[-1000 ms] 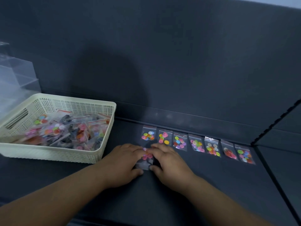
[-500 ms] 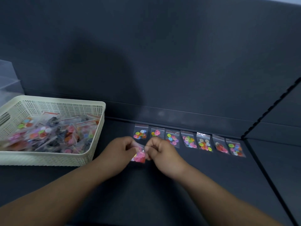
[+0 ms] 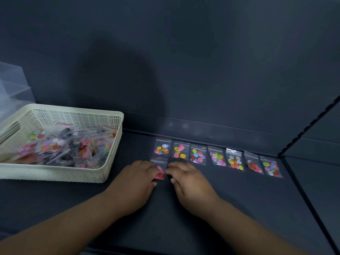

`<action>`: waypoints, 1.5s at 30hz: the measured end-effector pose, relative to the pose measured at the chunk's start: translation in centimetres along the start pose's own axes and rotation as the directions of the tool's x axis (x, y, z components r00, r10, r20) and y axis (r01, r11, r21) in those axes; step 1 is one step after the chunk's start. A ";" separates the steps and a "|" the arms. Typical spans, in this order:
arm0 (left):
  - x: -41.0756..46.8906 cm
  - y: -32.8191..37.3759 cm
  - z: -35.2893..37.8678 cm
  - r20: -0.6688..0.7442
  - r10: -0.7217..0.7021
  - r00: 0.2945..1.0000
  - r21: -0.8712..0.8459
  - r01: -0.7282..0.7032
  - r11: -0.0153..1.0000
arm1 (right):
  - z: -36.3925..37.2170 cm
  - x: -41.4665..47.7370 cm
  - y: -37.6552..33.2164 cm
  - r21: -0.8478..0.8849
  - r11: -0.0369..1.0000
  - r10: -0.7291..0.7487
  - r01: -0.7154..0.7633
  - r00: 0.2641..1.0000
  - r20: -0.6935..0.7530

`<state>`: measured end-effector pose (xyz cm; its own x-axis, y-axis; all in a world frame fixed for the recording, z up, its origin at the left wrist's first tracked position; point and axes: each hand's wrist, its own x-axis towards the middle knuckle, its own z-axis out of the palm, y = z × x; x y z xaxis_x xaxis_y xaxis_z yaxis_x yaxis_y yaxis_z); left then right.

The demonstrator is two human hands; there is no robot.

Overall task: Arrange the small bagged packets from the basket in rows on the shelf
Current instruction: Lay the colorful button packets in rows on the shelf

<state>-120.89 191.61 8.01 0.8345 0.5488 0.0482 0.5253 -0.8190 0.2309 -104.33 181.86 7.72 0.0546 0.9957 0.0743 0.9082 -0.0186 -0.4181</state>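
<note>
Seven small clear zip bags of bright round buttons (image 3: 217, 157) lie flat in a single row along the back of a dark grey shelf (image 3: 239, 208), nearly edge to edge, each a glossy rectangle with mixed pink, yellow, green and orange discs inside. An eighth packet (image 3: 159, 171), holding pink and red buttons, lies on the shelf just in front of the row's left end, between the person's two hands. The left hand (image 3: 136, 183) rests palm down with fingers stretched out, its fingertips covering the packet's left side. The right hand (image 3: 189, 183) also lies palm down with fingers extended toward the packet's right edge; motion blur hides whether they touch it. Neither hand curls around anything. To the left sits a cream plastic basket (image 3: 55, 174) with rounded corners and perforated walls, heaped with more bagged packets (image 3: 70, 150), some with red seal strips, their contents too jumbled to sort out. Behind it, a clear plastic box (image 3: 12, 85) is cut off by the left edge. The shelf surface is smooth and matte, backed by a plain dark panel (image 3: 202, 61) where a soft shadow falls. A notched upright strip (image 3: 309, 126) runs diagonally at the right. Both forearms leave the view at the bottom.
</note>
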 end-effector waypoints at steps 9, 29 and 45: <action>-0.1 -0.1 -0.6 -0.134 -0.093 0.987 0.290 0.129 0.948 | -0.3 1.9 0.1 -0.098 0.995 0.003 -0.008 0.999 -0.051; 4.2 -1.2 -0.5 0.086 -0.340 0.937 0.224 0.314 0.923 | -0.3 5.7 -0.2 -0.252 0.967 -0.005 0.046 0.987 0.160; 5.0 -0.1 -2.8 0.015 -0.269 0.963 0.204 0.261 0.944 | -1.6 6.4 -0.2 -0.209 0.977 -0.027 0.041 0.997 0.071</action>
<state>-117.27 194.92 10.95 0.6646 0.7466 -0.0303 0.7472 -0.6639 0.0322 -103.51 188.09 9.68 0.0008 0.9998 0.0207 0.9763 0.0037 -0.2163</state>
